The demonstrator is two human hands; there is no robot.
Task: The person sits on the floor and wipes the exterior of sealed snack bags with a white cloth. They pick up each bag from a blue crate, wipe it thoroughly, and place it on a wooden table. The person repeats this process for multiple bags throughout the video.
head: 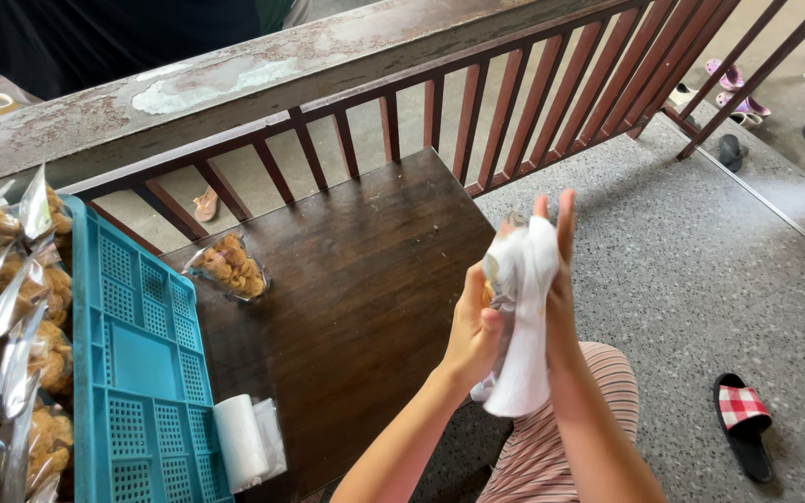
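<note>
My left hand [472, 326] and my right hand [561, 279] are raised in front of me, both pressed around a white cloth [524, 317] that hangs down between them. Something small and brownish shows inside the cloth by my left thumb; I cannot tell what it is. Below the hands stands a dark wooden table [365, 289]. On it lies a clear bag of brown snacks [230, 265], apart from both hands. A roll of thin white plastic bags [244, 442] rests at the table's near left.
A teal plastic crate [137, 373] at the left holds several sealed snack bags [11, 317]. A brown railing [514, 102] runs behind the table. Sandals [743, 428] lie on the speckled floor at right, more footwear [733, 88] beyond the railing. My striped trousers [552, 447] are below.
</note>
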